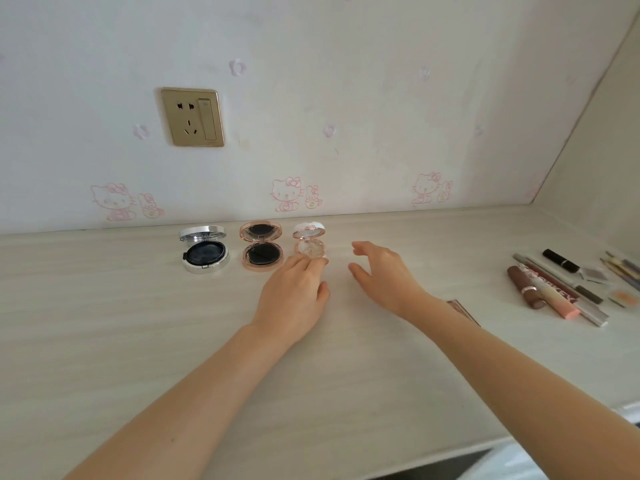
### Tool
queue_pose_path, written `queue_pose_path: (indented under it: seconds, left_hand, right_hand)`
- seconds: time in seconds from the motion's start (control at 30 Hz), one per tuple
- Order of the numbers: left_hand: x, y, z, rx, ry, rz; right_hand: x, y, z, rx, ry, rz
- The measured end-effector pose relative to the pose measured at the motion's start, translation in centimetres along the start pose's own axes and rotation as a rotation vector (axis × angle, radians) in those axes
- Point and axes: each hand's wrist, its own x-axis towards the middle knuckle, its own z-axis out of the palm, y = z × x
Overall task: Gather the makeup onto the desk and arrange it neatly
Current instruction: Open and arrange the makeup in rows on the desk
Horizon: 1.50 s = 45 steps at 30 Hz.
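Both forearms reach in from the near edge over the pale wooden desk (104, 306). Left hand (294, 292) lies palm-down with fingers loosely spread, holding nothing — its fingertips (320, 261) touch the front rim of the small white compact (309, 242). Right hand (384, 271) hovers just beside that compact, fingers and thumb curved wide apart in an empty claw, touching nothing that can be seen.

Along the wall three round compacts stand in a row, all with lids raised. On the left, the silver compact (204, 252) shows a dark puff in its base. Next, the rose-gold compact (261, 245) holds a black puff below and a mirror in the lid. Third, the white one has a pale, shiny pan.

Far right, well apart from the row, a loose heap of makeup lies on the desk — a black lipstick (561, 260), a brown tube (524, 287), a pink tube (557, 301) and some pencils (621, 266). A small card (462, 310) peeks from under the right wrist.
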Motion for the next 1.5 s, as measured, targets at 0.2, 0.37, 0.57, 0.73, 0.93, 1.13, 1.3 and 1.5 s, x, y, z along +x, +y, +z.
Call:
queue_pose_path:
  seconds: [0.2,0.37,0.57,0.73,0.93,1.13,1.3,1.5]
  left_hand:
    - [-1.5,4.7,0.4,-0.133,-0.090,-0.035]
    - [-2.4,8.6,1.9,-0.222,-0.154,-0.034]
    - [-1.9,11.8,3.3,-0.287,-0.208,-0.069]
    - [-1.2,13.7,4.1,-0.310,-0.242,-0.119]
    - [-0.9,13.8,5.7,-0.272,-0.278,-0.106]
    - [-1.4,14.5,5.0,-0.358,-0.254,-0.122]
    - [-2.0,14.7,4.9,-0.415,-0.180,-0.100]
    - [-2.8,14.9,4.6,-0.515,-0.131,-0.112]
  right_hand:
    - [-5.1,2.5,-4.3,-0.052,0.006,0.074]
    - [-9.4,4.9,-7.0,-0.083,0.036,0.145]
    - [-12.4,7.4,-8.3,-0.161,0.035,0.254]
    - [-12.6,7.6,-8.0,-0.190,-0.006,0.314]
    - [-12.0,8.1,-6.8,-0.189,0.002,0.307]
    - [-12.3,7.4,-7.0,-0.105,0.042,0.316]
    - [-13.1,7.3,-7.1,0.002,0.093,0.358]
    - [-14.1,6.9,-7.2,0.150,0.161,0.416]
